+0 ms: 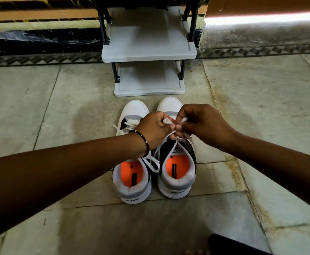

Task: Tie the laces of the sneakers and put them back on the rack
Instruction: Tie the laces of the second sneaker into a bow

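Two white, grey and black sneakers with orange insoles stand side by side on the floor, toes toward the rack. Over the right sneaker (176,173), my left hand (155,128) pinches one white lace loop and my right hand (199,122) pinches the other; the laces (169,134) run down from both hands to the shoe's tongue. The left sneaker (132,183) has loose white laces trailing across its top and side, partly hidden by my left wrist with its black bead bracelet. The grey shoe rack (148,55) stands just beyond the toes, its shelves bare.
The floor is grey stone tile (58,107) with stained joints. A wall with a dark patterned base runs behind the rack. Bright light comes under something at the upper right. A dark object (229,245) sits at the bottom edge near me.
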`<state>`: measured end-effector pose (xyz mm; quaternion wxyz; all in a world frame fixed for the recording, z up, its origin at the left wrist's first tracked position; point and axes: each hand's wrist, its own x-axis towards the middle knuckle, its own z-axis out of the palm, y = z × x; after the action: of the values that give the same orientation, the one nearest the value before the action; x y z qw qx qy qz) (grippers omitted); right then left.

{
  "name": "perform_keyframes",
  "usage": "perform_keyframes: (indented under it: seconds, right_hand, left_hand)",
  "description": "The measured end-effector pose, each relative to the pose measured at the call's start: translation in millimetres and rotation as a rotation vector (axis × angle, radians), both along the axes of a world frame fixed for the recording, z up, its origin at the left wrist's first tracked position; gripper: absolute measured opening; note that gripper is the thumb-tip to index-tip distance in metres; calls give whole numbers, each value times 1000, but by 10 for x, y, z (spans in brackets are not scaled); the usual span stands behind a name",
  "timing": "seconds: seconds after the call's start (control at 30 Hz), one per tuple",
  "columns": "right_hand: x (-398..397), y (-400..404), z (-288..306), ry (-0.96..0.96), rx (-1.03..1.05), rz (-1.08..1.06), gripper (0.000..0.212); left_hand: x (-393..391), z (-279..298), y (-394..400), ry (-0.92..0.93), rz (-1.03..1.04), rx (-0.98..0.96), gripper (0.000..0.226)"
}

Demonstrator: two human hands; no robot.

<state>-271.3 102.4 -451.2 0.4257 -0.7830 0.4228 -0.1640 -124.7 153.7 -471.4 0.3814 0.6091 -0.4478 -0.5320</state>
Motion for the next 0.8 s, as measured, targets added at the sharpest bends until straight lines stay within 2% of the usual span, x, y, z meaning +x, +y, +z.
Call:
perform_keyframes:
  seconds: [0.17, 0.27, 0.33, 0.4, 0.5, 0.63, 0.73, 0.8]
  right_hand:
    - [-7, -38, -29, -47, 56, -92, 9]
    - [-16, -54, 4, -85, 239, -52, 4]
    - [-26, -49, -2, -104, 364, -14, 9]
    - [-36, -33, -22, -108, 387, -15, 10]
    - [-57, -30, -67, -155, 363, -77, 8]
    - [-77, -31, -85, -198, 339, -73, 15]
    - [-69, -21, -55, -83, 174, 20, 18]
    - [-70, -23, -21, 33, -3, 96, 16]
  left_hand:
    - [-5, 42, -4, 55, -25, 9, 22]
    - [-5, 45, -1, 79, -25, 14, 21]
    - [-7, 37, 5, 74, -23, -1, 18]
    - [-8, 24, 14, 99, -29, -2, 12]
    - [-24, 10, 36, 94, -61, 18, 19]
    - [-14, 33, 24, 45, -49, 88, 6]
    - [-22, 19, 28, 100, 11, 172, 18]
    - [-38, 3, 45, 124, 38, 193, 14]
